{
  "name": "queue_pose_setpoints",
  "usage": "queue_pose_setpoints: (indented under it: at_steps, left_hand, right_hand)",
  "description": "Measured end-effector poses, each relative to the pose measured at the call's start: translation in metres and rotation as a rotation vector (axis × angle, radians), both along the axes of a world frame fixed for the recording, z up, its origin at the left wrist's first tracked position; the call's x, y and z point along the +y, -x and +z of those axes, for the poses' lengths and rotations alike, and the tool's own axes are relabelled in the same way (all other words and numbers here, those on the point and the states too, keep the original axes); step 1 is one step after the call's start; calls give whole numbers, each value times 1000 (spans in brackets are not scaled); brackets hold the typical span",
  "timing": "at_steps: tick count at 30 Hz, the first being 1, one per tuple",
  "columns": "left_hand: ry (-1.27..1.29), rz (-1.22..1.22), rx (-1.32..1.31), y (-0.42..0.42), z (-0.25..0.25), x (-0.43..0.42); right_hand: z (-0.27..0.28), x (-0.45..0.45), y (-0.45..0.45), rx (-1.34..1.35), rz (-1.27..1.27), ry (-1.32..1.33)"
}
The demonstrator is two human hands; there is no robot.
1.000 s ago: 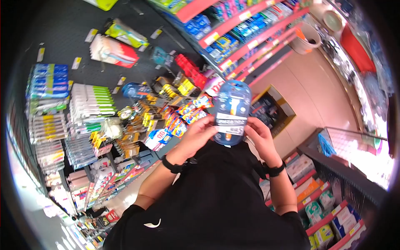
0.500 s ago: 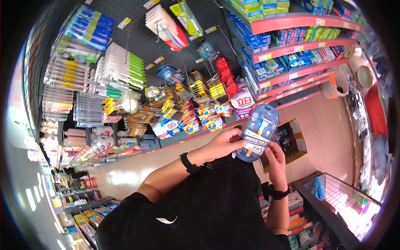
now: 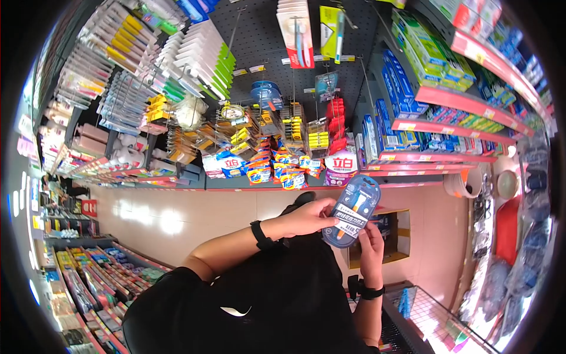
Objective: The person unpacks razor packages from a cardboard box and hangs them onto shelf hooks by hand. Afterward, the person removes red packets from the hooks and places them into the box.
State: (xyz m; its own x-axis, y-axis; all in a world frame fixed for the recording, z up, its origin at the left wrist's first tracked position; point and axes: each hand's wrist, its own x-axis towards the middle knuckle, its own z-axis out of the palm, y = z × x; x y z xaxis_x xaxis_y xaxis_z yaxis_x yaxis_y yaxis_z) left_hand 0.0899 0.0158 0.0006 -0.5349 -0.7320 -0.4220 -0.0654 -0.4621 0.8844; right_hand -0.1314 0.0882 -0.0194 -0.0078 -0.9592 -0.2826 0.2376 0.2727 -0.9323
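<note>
A blue blister pack with a razor (image 3: 353,210) is held up in front of my chest, tilted to the right, its white label with dark print facing me. My left hand (image 3: 311,218) pinches its left edge, thumb lying over the front. On the lower right edge, my right hand (image 3: 370,246) grips with thumb and fingers. Behind the pack's top hangs a white and purple detergent bag (image 3: 341,169). Just left of that are orange Tide bags (image 3: 292,177).
Toothbrush packs (image 3: 125,36) hang on hooks at the upper left. Shelves with toothpaste boxes (image 3: 407,140) run along the right. An open cardboard box (image 3: 403,239) stands on the floor beyond my right hand. A wire cart (image 3: 439,312) is at the lower right.
My view has turned, so the shelves look more level. Both hands and the razor pack sit slightly further left and lower in view, with the grip unchanged.
</note>
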Motion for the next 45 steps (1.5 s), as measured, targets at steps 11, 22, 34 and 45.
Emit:
queue_pose_setpoints:
  at_steps: [11, 22, 34, 45]
  left_hand:
    - [-78, 112, -68, -75, -13, -45]
    - [-193, 282, -66, -157, -43, -94]
    - [-189, 315, -18, -184, -60, -133]
    - [-196, 192, -93, -188, -74, -143]
  right_hand:
    - [3, -74, -62, 144, 218, -47]
    - [-42, -162, -140, 417, 367, -1]
    - [-90, -196, -161, 463, 298, 45]
    - [-90, -200, -165, 463, 310, -53]
